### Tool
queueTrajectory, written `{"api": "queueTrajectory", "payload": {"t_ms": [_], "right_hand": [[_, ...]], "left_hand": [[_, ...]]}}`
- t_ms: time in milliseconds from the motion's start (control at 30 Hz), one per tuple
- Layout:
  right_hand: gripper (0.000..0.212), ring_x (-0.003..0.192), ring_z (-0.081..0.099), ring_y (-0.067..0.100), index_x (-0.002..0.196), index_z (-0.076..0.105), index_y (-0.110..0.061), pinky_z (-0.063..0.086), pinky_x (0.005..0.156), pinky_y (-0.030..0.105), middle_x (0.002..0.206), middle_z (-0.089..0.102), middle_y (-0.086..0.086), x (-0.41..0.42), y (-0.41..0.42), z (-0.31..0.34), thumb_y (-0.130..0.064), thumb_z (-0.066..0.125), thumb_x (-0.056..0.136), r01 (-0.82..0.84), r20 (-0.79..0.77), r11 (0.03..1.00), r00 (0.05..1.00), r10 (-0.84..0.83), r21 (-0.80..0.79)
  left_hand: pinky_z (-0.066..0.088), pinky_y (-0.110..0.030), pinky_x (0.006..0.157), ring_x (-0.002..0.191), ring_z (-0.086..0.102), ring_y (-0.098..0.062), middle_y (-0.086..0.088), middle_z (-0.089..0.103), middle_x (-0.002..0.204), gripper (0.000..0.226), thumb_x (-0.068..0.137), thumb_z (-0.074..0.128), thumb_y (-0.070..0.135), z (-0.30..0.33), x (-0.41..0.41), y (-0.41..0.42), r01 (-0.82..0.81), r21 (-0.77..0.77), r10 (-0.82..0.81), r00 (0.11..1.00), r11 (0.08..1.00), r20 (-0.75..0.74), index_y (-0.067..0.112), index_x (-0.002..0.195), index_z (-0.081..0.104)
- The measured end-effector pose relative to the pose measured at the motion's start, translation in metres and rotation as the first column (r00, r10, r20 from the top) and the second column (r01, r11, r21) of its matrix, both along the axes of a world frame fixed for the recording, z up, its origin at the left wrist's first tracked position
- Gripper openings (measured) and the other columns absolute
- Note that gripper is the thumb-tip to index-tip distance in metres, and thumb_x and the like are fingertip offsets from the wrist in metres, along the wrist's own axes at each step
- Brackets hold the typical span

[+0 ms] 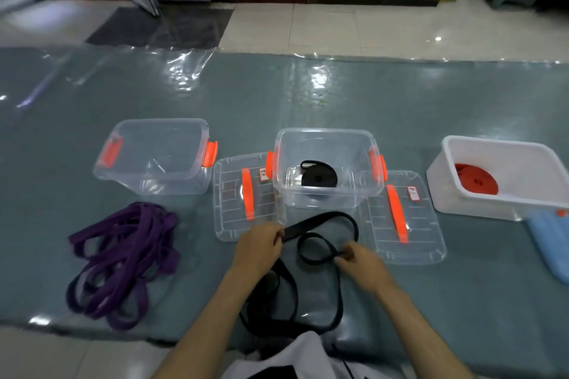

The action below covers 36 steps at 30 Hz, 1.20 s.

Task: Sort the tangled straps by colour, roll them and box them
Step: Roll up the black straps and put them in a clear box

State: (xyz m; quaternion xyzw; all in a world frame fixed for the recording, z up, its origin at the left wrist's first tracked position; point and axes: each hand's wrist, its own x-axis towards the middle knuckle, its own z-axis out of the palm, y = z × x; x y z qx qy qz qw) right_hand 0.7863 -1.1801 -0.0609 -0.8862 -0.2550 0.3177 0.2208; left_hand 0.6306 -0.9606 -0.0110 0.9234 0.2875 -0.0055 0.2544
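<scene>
While one black roll (318, 176) and one red roll (476, 179) are lying boxed, sorting is sitting roughly midway.
Left hand (258, 245) and right hand (357, 257) are each keeping a pinching grip clamped on the loose black strap (326, 232), lower centre; purple straps (123, 261) are waiting unrolled at lower left on the desk (308, 101); left clear box (154, 157) is holding nothing.

soft, slightly blurred wide-angle view with bowed edges; white glare streaks the plastic sheet (318, 80).
</scene>
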Motion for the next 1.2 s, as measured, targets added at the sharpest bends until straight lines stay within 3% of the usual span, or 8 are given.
{"api": "queueTrajectory", "payload": {"t_ms": [133,300,500,667,767,867,1067,1200], "right_hand": [[0.039,0.093,0.068,0.023,0.126,0.061,-0.021,0.056,0.087,0.037,0.097,0.071,0.000,-0.023,-0.006,-0.016,-0.020,0.077,0.090,0.060,-0.059,0.998,0.997,-0.059,0.009],[0.054,0.103,0.070,0.029,0.134,0.062,-0.019,0.055,0.090,0.036,0.108,0.074,0.004,-0.028,-0.006,-0.008,-0.002,0.066,0.084,0.143,-0.061,0.987,0.988,-0.139,0.079],[0.052,0.082,0.070,0.010,0.122,0.069,-0.039,0.064,0.077,0.041,0.092,0.073,-0.020,-0.030,-0.015,0.010,-0.001,0.063,0.087,0.183,-0.046,0.945,0.983,-0.177,0.271],[0.051,0.085,0.071,0.019,0.115,0.069,-0.048,0.065,0.077,0.047,0.092,0.070,-0.011,-0.030,-0.026,0.021,-0.006,0.068,0.088,0.310,-0.062,0.867,0.948,-0.312,0.389],[0.047,0.079,0.073,0.012,0.110,0.071,-0.056,0.066,0.070,0.036,0.089,0.072,-0.016,-0.025,-0.036,0.029,-0.016,0.068,0.086,0.384,-0.066,0.813,0.915,-0.397,0.438],[0.054,0.078,0.073,0.011,0.096,0.075,-0.057,0.065,0.061,0.029,0.099,0.071,-0.006,-0.018,-0.042,0.037,-0.003,0.065,0.093,0.421,-0.079,0.754,0.892,-0.445,0.505],[0.051,0.079,0.073,0.019,0.092,0.075,-0.046,0.063,0.058,0.027,0.108,0.066,0.005,0.004,-0.037,0.082,0.003,0.060,0.093,0.425,-0.058,0.669,0.866,-0.497,0.610],[0.034,0.095,0.069,0.010,0.096,0.072,-0.041,0.060,0.082,0.035,0.106,0.069,-0.004,0.017,-0.021,0.128,-0.011,0.060,0.087,0.341,0.045,0.617,0.851,-0.523,0.709]], "left_hand": [[0.052,-0.036,0.091,0.110,0.065,-0.024,-0.003,0.071,0.118,0.024,0.100,0.059,0.019,-0.019,-0.026,-0.007,0.017,-0.076,-0.027,0.991,0.997,-0.129,0.018,0.122,0.070],[0.050,-0.035,0.096,0.113,0.063,-0.023,-0.004,0.067,0.121,0.028,0.100,0.057,0.015,-0.026,-0.021,-0.024,0.070,-0.078,-0.076,0.994,0.994,-0.078,0.016,0.127,0.066],[0.046,-0.037,0.108,0.128,0.056,-0.031,-0.014,0.058,0.136,0.052,0.098,0.065,0.019,-0.029,0.019,-0.052,0.001,-0.321,-0.013,0.999,0.947,-0.037,0.013,0.147,0.049],[0.060,-0.039,0.090,0.099,0.069,-0.024,-0.003,0.071,0.100,0.028,0.090,0.073,0.009,-0.036,0.029,-0.052,-0.168,-0.539,0.169,0.984,0.825,-0.048,0.017,0.117,0.068],[0.061,-0.039,0.085,0.094,0.073,-0.020,-0.001,0.075,0.095,0.025,0.082,0.086,0.017,-0.021,0.031,-0.038,-0.049,-0.616,0.064,0.998,0.786,0.003,0.017,0.103,0.072],[0.054,-0.020,0.077,0.085,0.071,0.002,0.011,0.076,0.091,0.027,0.077,0.091,0.023,0.014,0.031,-0.027,0.153,-0.584,-0.106,0.988,0.797,0.114,0.024,0.096,0.072],[0.056,-0.015,0.084,0.090,0.071,-0.001,0.014,0.075,0.096,0.028,0.080,0.090,0.015,0.093,0.047,-0.022,0.339,-0.400,-0.185,0.908,0.851,0.376,0.021,0.104,0.076],[0.059,-0.021,0.084,0.090,0.073,-0.004,0.011,0.077,0.095,0.026,0.083,0.089,0.016,0.137,0.056,-0.021,0.333,-0.420,-0.087,0.857,0.844,0.507,0.020,0.105,0.076]]}}
